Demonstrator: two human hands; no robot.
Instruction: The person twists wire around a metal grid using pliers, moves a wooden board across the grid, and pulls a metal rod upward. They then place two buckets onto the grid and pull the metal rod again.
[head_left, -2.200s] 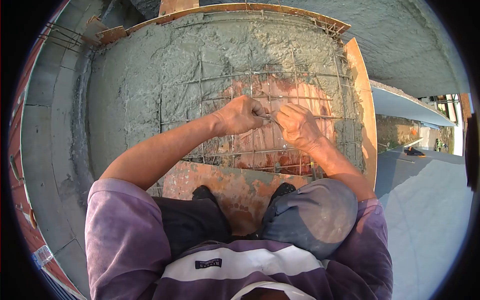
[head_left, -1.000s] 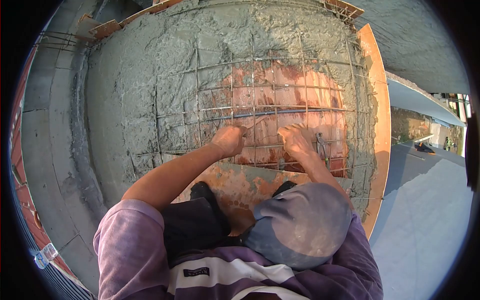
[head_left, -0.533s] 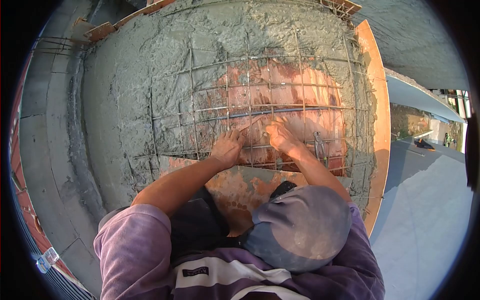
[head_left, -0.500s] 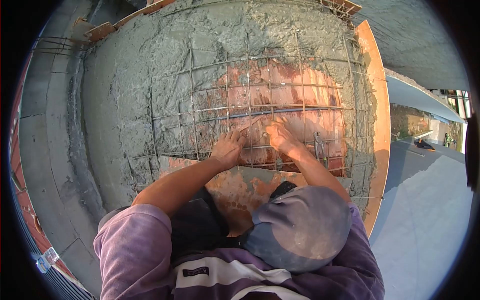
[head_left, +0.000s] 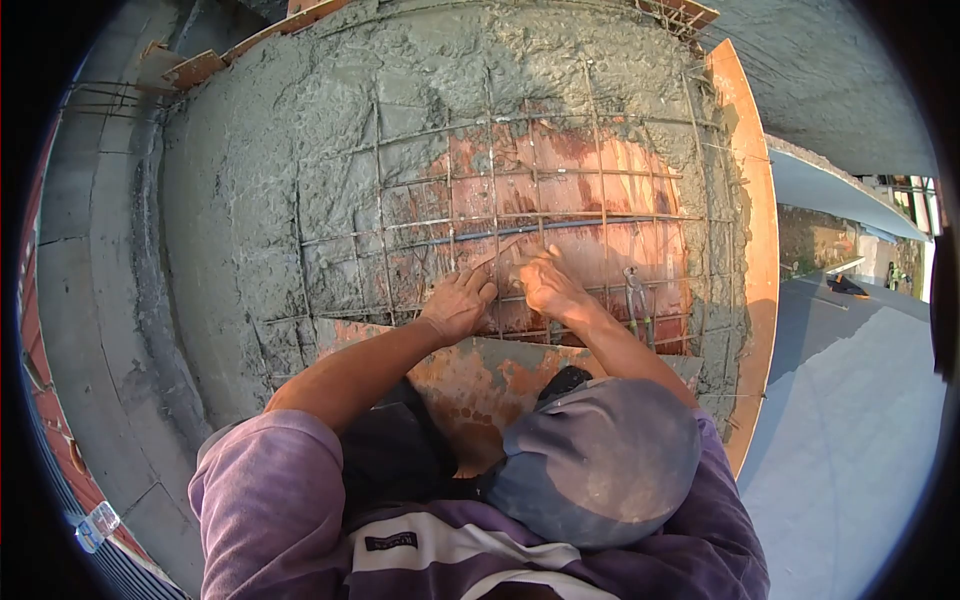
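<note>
My left hand (head_left: pixel 460 300) is at the rebar grid (head_left: pixel 540 214), its fingers closed around something too small to make out. Close on its right, my right hand (head_left: pixel 548 286) has its fingers bent together at a bar crossing; what they hold is hidden. Beneath the grid lies a reddish formwork panel (head_left: pixel 575 190), with wet concrete (head_left: pixel 270 190) around it. A dark conduit (head_left: pixel 480 236) runs across just above both hands. Pliers (head_left: pixel 637 298) stand among the bars to the right of my right hand.
A stained board (head_left: pixel 480 385) lies under my knees. An upright wooden form board (head_left: pixel 755 230) borders the concrete on the right, with a drop beyond it. Bar ends (head_left: pixel 690 15) stick out at the top, and a grey ledge (head_left: pixel 80 300) runs along the left.
My right hand has moved slightly left and down, closer to my left hand, and its fingers are drawn in more. My left hand has shifted slightly down.
</note>
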